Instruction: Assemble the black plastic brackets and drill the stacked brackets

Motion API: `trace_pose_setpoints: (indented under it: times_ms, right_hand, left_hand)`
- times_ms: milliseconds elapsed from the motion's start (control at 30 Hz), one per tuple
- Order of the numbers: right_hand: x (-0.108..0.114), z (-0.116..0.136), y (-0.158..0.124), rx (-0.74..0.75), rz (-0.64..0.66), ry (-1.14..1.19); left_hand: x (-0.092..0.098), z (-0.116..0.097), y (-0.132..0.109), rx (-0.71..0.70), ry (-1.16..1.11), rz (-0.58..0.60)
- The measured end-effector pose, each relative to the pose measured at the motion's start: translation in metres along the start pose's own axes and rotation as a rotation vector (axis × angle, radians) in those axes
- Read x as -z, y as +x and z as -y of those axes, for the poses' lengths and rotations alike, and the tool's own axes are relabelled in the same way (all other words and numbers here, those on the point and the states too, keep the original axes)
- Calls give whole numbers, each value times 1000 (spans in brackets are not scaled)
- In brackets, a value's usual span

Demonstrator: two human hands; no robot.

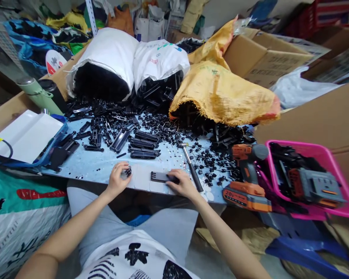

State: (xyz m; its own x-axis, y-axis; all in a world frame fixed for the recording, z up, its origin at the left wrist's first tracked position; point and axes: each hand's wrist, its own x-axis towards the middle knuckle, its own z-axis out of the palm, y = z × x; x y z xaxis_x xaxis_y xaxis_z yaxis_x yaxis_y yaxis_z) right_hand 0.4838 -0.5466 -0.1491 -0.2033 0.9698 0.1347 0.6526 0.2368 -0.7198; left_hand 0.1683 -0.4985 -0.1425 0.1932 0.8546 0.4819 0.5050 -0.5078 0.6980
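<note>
A flat black ribbed plastic strip (160, 177) is pinned on the pale blue surface (104, 164) under the right hand (182, 184); a small black plastic clip (127, 172) is pinched in the left hand (118, 179), just to its left.

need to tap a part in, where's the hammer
In the head view the hammer lies on the table, just right of the right hand, left of the orange drill.

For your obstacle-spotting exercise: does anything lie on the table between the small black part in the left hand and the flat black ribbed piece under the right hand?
Nothing visible does. The left hand pinches a small black plastic part; the right hand presses the flat black ribbed plastic piece. Only bare pale-blue table shows between them. The metal hammer lies beyond the right hand.
</note>
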Motion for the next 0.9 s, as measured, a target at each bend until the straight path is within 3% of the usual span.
trace_pose_setpoints:
  times_ms: [67,133,267,367,467,567,667,767,900]
  right_hand:
    - [-8,12,8,74,67,-117]
    - [-20,29,19,72,90,-65]
    - [-36,60,40,-157,13,456]
    - [-40,75,49,-289,22,843]
    - [-41,83,53,-329,33,998]
    - [-44,88,53,-379,8,1049]
    - [-47,91,53,-404,-13,1077]
    - [-45,90,53,-348,14,1022]
    - [-30,85,52,-143,52,718]
  left_hand:
    - [-2,-12,12,66,-150,-2]
    - [-7,-26,24,147,-203,89]
    - [-13,-48,35,258,-235,363]
    - [-12,-56,35,310,-226,395]
    - [-8,-59,34,327,-227,411]
    - [-6,-60,33,399,-342,488]
    - [-8,-60,32,408,-393,488]
    - [-9,-60,31,318,-317,425]
    - [-5,-65,29,126,-122,321]
